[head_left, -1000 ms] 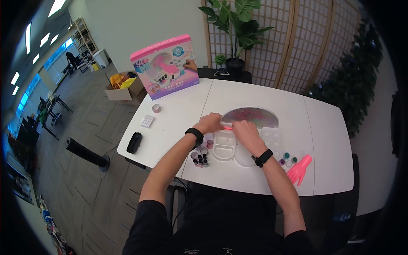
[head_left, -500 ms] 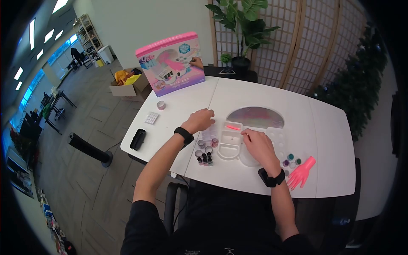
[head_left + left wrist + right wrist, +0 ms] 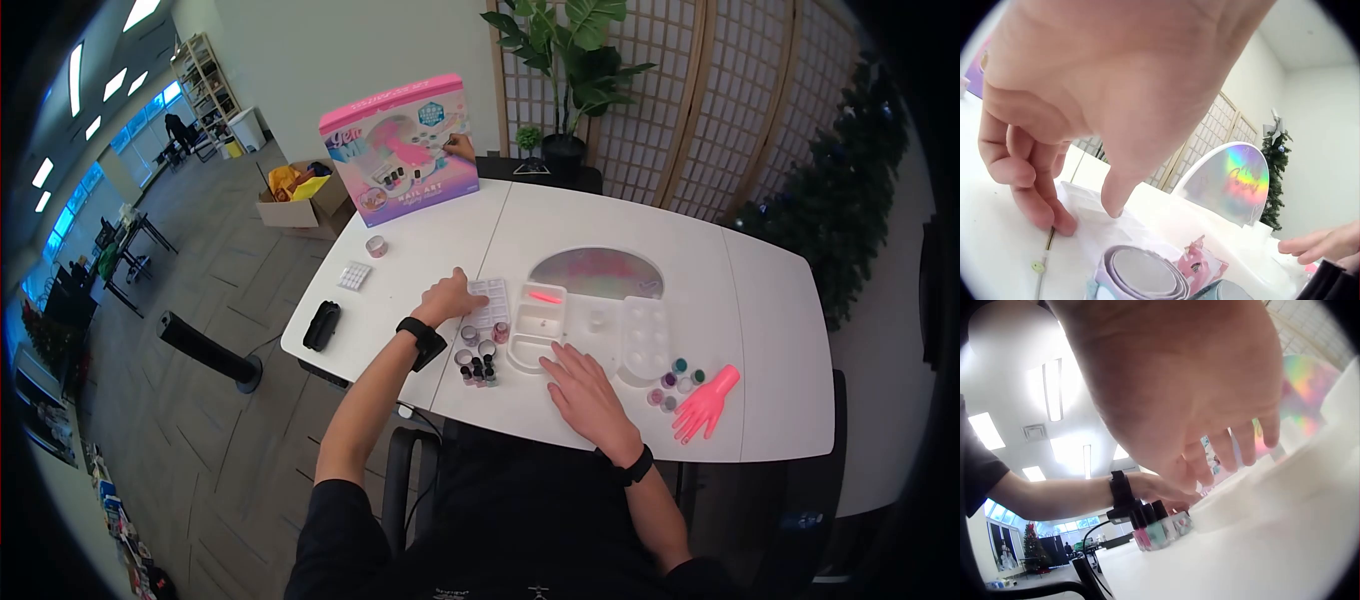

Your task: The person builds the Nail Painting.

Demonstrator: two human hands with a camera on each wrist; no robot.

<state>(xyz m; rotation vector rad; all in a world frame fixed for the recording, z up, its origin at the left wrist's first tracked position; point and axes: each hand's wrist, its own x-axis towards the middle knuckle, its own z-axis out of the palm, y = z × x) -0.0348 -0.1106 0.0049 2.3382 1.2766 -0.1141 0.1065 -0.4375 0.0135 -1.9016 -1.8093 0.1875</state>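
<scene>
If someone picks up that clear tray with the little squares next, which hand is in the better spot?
Probably the left hand: it's right beside the clear tray. The right hand is farther away, with the white compartment tray mostly in between.

"NAIL ART" runs in capitals across the pink-and-purple rectangular cardboard box [image 3: 400,150] standing on the white desk [image 3: 780,330]; the script beneath is illegible, as is most looping pink lettering on the silvery, rainbow-sheened half-round mirror panel [image 3: 1229,181].
</scene>
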